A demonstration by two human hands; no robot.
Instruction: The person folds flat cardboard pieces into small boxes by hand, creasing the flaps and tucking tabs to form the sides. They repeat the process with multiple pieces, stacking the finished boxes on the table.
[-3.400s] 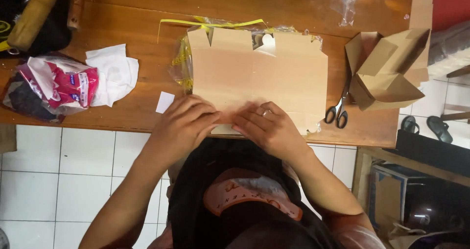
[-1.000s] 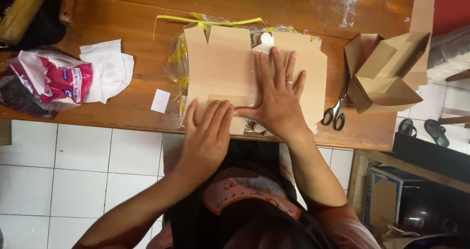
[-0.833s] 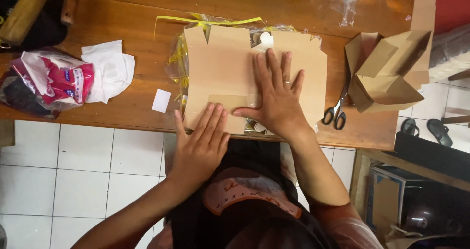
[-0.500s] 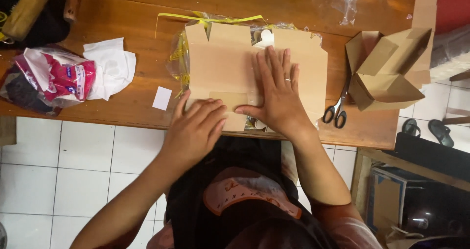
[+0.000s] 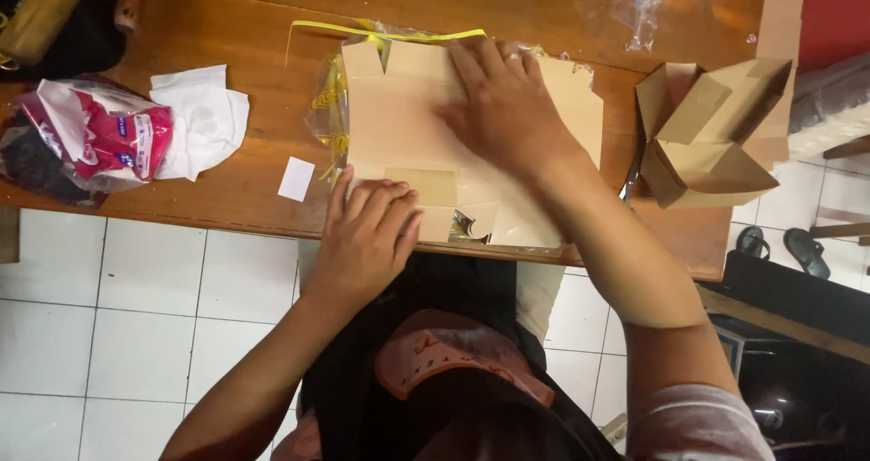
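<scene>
A flat, unfolded cardboard box blank (image 5: 417, 126) lies on the wooden desk (image 5: 227, 26), close to the near edge, partly over a clear plastic bag with yellow tape (image 5: 362, 35). The right hand (image 5: 507, 107) lies palm down on the upper middle of the cardboard, fingers spread and pressing it flat; a ring shows on 1 finger. The left hand (image 5: 367, 234) rests at the blank's lower left corner by the desk's edge, its fingers together and curled onto the cardboard, grasping nothing that can be seen.

A small white paper slip (image 5: 296, 178) lies just left of the cardboard. Farther left sit a crumpled white sheet (image 5: 199, 121) and a plastic bag with red and white contents (image 5: 91, 139). To the right, near the blank, stands a partly folded brown cardboard box (image 5: 716, 135) with its flaps up. A crumpled clear wrapper (image 5: 639, 3) lies at the far edge of the desk. White floor tiles (image 5: 136, 316) show below the desk.
</scene>
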